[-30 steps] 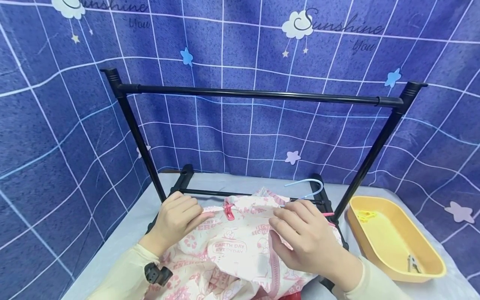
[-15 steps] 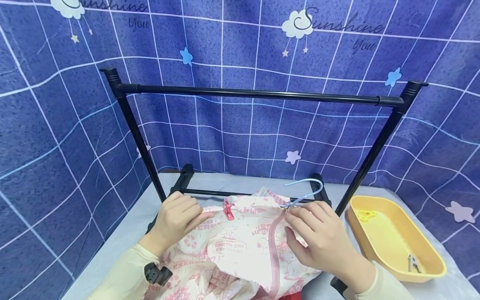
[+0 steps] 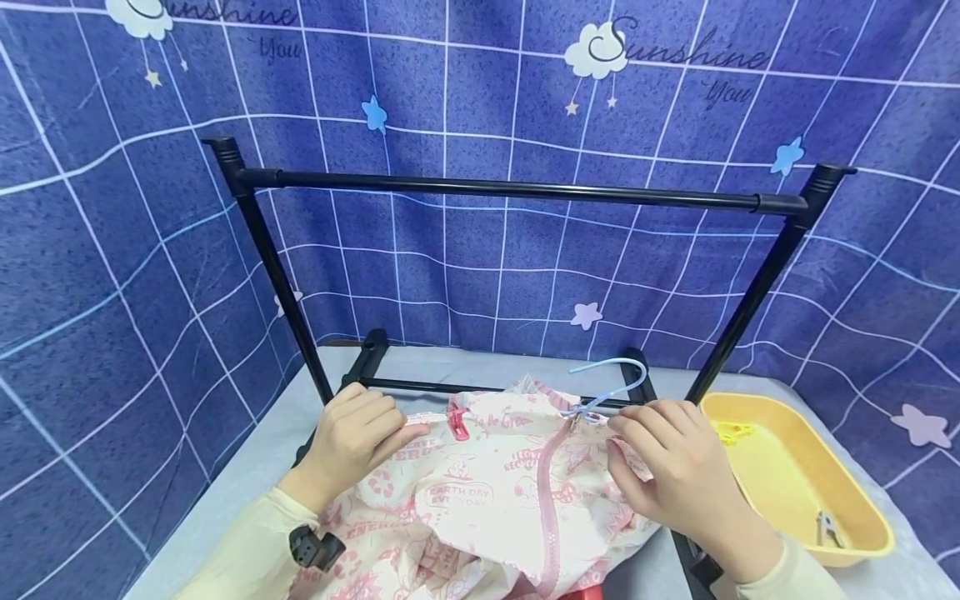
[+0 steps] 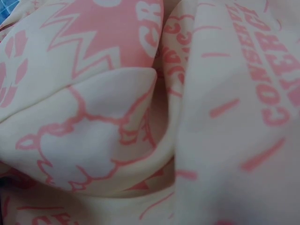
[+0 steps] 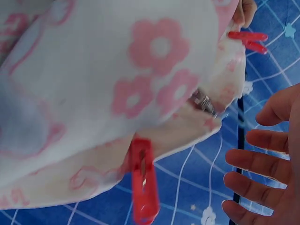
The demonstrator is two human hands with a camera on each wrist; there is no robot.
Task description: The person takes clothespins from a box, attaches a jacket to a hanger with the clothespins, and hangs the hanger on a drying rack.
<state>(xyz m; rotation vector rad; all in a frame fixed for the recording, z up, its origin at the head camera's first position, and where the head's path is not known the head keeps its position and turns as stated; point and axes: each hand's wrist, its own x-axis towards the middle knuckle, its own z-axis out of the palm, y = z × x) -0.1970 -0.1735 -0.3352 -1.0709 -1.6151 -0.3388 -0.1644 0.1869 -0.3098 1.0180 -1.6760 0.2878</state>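
A white jacket with pink print and a pink zip lies on the table, a light blue hanger showing its hook at the neckline. My left hand pinches the jacket's left shoulder edge, beside a red clothespin clipped there. My right hand is by the right shoulder; in the right wrist view its fingers are spread apart and hold nothing. That view also shows a second red clothespin on the jacket's edge. Printed cloth fills the left wrist view.
A black rack with a top bar stands over the table behind the jacket. At the right, a yellow tray holds yellow pieces and a grey clip. A blue patterned curtain hangs behind.
My right hand has moved right, away from the neckline along the shoulder, uncovering the hanger's hook base and the zip top. The left hand keeps its place.
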